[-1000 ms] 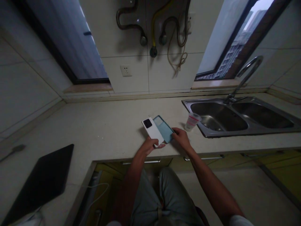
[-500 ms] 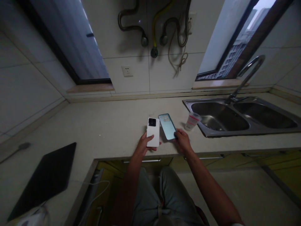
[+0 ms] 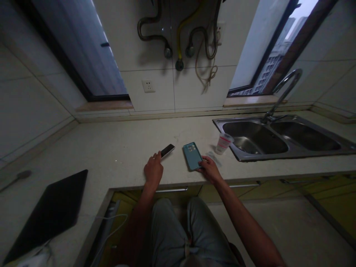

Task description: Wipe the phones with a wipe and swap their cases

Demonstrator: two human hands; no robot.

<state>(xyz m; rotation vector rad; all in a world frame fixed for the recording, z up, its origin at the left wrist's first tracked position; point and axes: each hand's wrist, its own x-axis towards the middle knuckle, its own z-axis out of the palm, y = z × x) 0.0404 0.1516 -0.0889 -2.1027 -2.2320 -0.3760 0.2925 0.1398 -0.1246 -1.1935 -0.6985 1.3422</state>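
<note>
My left hand (image 3: 154, 168) is closed around the near end of a smartphone (image 3: 168, 150), just above the counter. The phone's dark screen faces up and its far end points away to the right. My right hand (image 3: 209, 168) pinches the lower right corner of a teal phone case (image 3: 192, 157). Cut-outs for the camera show near the top of the case, which is tilted above the counter. The phone and the case are apart, with bare counter between them. Both palms are hidden.
A clear plastic cup (image 3: 223, 144) with a red band stands right of the case, by the double steel sink (image 3: 236, 152) and its tap (image 3: 289, 83). A black flat panel (image 3: 52, 207) lies at left on the pale counter (image 3: 111, 141). Hoses (image 3: 180, 35) hang on the wall.
My left hand has moved left and turned the phone over, from white back to dark screen. The case in my right hand has shifted slightly down and left and looks darker.
</note>
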